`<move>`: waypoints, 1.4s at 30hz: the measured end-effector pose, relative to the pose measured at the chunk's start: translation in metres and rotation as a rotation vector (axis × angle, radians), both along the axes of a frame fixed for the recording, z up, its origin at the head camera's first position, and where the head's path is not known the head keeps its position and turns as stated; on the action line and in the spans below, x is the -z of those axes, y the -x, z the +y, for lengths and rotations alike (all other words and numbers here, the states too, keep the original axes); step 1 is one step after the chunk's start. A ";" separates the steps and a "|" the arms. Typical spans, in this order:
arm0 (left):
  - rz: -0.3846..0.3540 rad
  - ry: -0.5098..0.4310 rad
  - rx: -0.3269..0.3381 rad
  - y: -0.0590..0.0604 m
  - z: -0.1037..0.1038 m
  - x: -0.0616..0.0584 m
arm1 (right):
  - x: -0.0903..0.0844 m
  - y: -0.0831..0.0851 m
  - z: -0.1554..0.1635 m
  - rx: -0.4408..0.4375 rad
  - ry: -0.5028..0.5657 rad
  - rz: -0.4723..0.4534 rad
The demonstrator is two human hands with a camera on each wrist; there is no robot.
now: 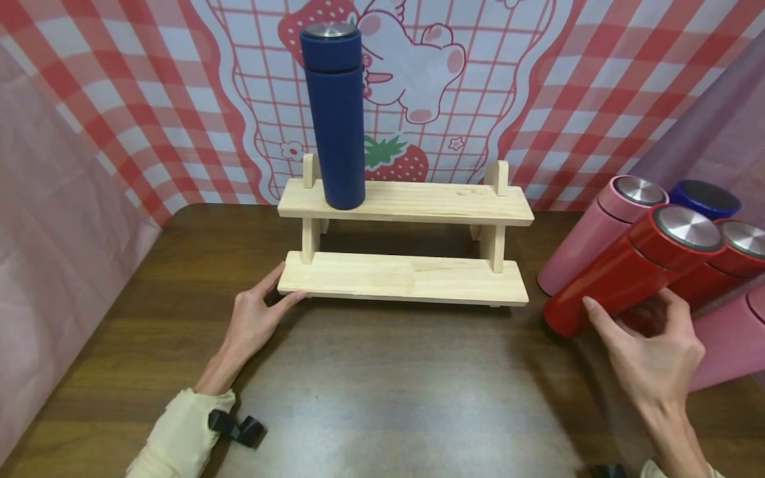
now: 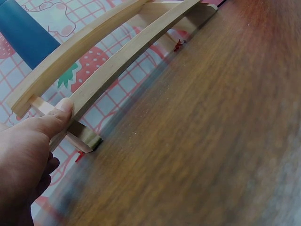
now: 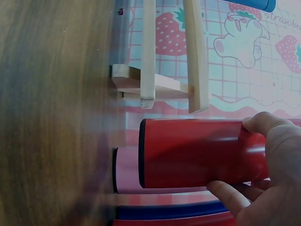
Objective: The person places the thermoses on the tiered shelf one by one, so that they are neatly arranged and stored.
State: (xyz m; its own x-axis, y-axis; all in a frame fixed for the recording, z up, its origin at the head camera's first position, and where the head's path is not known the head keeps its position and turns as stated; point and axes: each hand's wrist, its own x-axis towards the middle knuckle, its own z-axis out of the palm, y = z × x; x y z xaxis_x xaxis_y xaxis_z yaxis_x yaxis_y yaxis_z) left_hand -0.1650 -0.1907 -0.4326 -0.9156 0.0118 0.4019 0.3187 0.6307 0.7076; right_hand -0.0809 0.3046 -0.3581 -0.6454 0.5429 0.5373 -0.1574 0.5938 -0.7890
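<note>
A two-tier wooden shelf (image 1: 406, 279) stands mid-table. A tall blue bottle (image 1: 335, 116) stands upright on the left end of its upper board. My left hand (image 1: 281, 293) rests at the lower board's left front corner, fingers straight; in the left wrist view its thumb (image 2: 61, 110) presses the board edge (image 2: 117, 61). My right hand (image 1: 642, 325) grips a tilted red bottle (image 1: 627, 272) with a steel cap, right of the shelf. In the right wrist view my fingers (image 3: 273, 179) wrap the red bottle (image 3: 188, 153), and its base sits clear of the tabletop.
More bottles cluster at the right: a pink one (image 1: 597, 232), a blue-capped one (image 1: 705, 198), another red one (image 1: 735, 252) and a pink one (image 1: 735, 338). A checked cloth backdrop hangs behind. The brown table (image 1: 388, 398) stretches out in front of the shelf.
</note>
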 end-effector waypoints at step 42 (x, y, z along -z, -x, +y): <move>-0.015 -0.005 -0.005 0.001 0.000 0.000 | -0.018 0.013 -0.031 -0.115 0.027 0.028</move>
State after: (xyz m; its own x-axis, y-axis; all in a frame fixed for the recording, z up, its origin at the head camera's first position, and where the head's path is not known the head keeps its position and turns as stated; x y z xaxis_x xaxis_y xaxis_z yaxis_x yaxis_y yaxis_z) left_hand -0.1659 -0.1910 -0.4324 -0.9217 0.0055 0.3879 0.3048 0.6287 0.7154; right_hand -0.0942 0.2734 -0.3399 -0.6893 0.4807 0.5421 -0.2455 0.5490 -0.7989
